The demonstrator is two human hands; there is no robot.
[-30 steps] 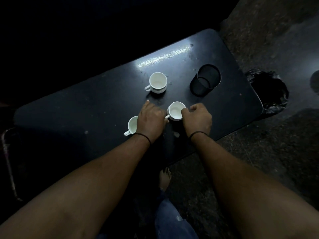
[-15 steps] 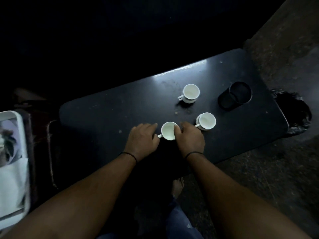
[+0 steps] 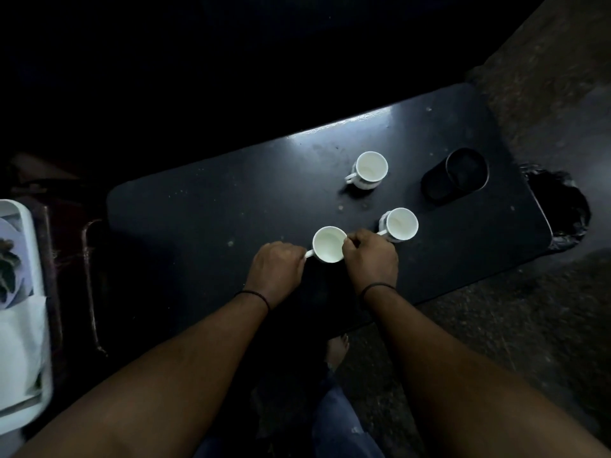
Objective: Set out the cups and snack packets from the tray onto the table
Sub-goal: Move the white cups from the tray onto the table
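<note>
Positioning the third cup [image 3: 329,244] near the front edge of the desk [image 3: 205,206] looks like the step in hand. Two other cups already stand on the desk — one [image 3: 399,224] just to the right of it, one [image 3: 371,169] further back toward the far edge, near a dark round holder [image 3: 463,173] by the right end. The left hand [image 3: 276,272] is curled at the cup's handle and seems to pinch it, though the fingertips are hidden behind the knuckles. The right hand [image 3: 370,257] is curled too, its fingers pinching the cup's rim on the right side. So both hands are clamped on the same cup, which appears to sit on the desk. The next move, as I judge it, calls for letting go and reaching left to the white tray [image 3: 24,325] off the left end of the desk — what lies in it is too blurred to name, but the snack packets are not yet on the desk.
</note>
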